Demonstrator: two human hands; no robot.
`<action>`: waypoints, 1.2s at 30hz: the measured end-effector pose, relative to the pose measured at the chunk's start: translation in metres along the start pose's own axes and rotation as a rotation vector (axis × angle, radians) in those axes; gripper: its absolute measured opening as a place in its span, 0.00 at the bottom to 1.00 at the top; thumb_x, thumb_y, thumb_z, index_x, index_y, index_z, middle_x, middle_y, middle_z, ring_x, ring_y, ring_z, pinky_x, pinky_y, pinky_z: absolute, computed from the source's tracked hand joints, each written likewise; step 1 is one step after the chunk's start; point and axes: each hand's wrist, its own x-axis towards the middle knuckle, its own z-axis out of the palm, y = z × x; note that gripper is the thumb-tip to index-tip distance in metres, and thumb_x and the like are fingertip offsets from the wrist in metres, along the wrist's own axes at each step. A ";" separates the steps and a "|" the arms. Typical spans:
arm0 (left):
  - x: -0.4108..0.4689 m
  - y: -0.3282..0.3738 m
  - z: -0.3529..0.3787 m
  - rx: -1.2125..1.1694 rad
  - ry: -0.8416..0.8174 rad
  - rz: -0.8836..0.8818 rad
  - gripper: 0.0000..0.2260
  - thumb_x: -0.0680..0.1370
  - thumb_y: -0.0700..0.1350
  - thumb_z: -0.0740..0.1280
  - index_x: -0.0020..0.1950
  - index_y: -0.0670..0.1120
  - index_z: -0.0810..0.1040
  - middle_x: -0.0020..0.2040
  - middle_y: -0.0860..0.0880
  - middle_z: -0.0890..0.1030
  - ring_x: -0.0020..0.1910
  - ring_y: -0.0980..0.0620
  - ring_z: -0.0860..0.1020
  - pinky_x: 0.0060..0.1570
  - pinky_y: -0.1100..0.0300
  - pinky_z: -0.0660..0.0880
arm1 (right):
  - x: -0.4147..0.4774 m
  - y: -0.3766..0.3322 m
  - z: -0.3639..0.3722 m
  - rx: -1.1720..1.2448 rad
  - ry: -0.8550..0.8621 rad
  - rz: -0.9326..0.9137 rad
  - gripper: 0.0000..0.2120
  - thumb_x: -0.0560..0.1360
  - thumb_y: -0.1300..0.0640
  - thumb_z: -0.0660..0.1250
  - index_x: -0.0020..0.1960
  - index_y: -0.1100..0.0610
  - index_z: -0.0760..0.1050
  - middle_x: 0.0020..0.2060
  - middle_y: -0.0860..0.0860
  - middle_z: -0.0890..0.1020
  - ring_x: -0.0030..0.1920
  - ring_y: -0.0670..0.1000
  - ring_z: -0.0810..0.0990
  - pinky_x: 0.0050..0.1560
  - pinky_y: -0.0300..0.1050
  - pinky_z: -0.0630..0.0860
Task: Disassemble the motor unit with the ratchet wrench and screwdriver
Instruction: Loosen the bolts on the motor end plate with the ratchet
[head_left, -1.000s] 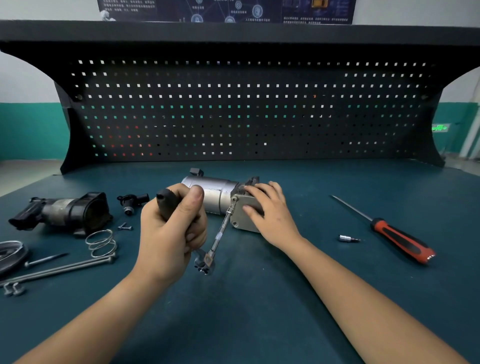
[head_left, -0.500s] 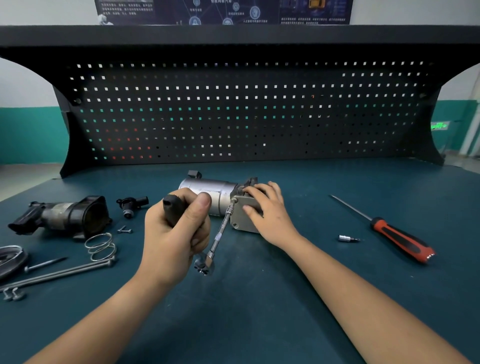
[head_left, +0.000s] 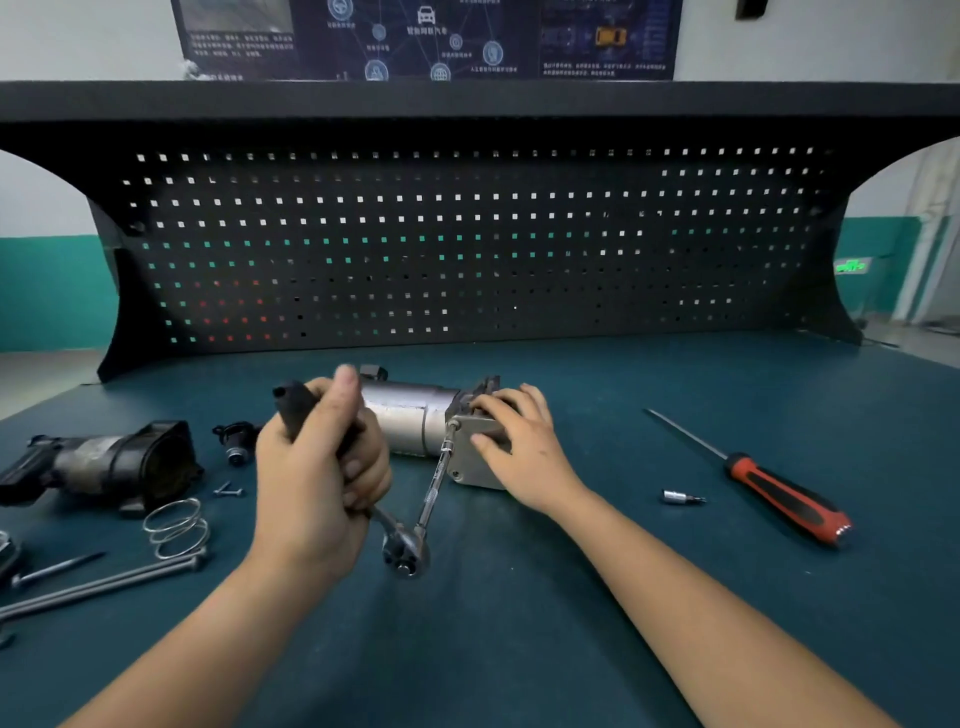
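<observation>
Left hand grips ratchet wrench | right hand holds motor unit — between them

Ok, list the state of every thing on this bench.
left hand, grips ratchet wrench handle.
ratchet wrench, extension tip at motor unit end-plate corner.
right hand, holds motor unit end plate.
motor unit, lying on its side.
screwdriver, lying untouched.
spring, lying loose.

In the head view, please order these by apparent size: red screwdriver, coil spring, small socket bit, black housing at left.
1. The black housing and the red screwdriver: unsure; screwdriver longer, housing bulkier.
2. The coil spring.
3. The socket bit, smallest.
</observation>
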 end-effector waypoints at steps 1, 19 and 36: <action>0.002 0.002 -0.001 -0.025 0.052 -0.004 0.14 0.73 0.49 0.63 0.30 0.46 0.65 0.19 0.53 0.60 0.14 0.61 0.55 0.18 0.75 0.52 | 0.000 -0.001 0.000 -0.013 0.001 0.010 0.19 0.77 0.57 0.61 0.67 0.55 0.68 0.66 0.52 0.67 0.73 0.52 0.50 0.69 0.41 0.49; -0.005 -0.014 0.012 1.022 -0.989 0.253 0.12 0.72 0.51 0.68 0.35 0.44 0.73 0.24 0.56 0.64 0.25 0.61 0.62 0.27 0.71 0.59 | 0.002 0.001 0.003 0.044 0.017 -0.019 0.20 0.73 0.60 0.66 0.65 0.57 0.70 0.62 0.55 0.68 0.72 0.54 0.49 0.69 0.41 0.48; 0.007 -0.001 -0.005 0.021 0.314 0.041 0.16 0.78 0.45 0.63 0.32 0.49 0.62 0.19 0.55 0.59 0.16 0.59 0.56 0.18 0.71 0.54 | -0.002 0.000 0.003 0.058 -0.031 0.006 0.19 0.76 0.59 0.64 0.66 0.57 0.67 0.65 0.53 0.65 0.73 0.52 0.46 0.71 0.46 0.47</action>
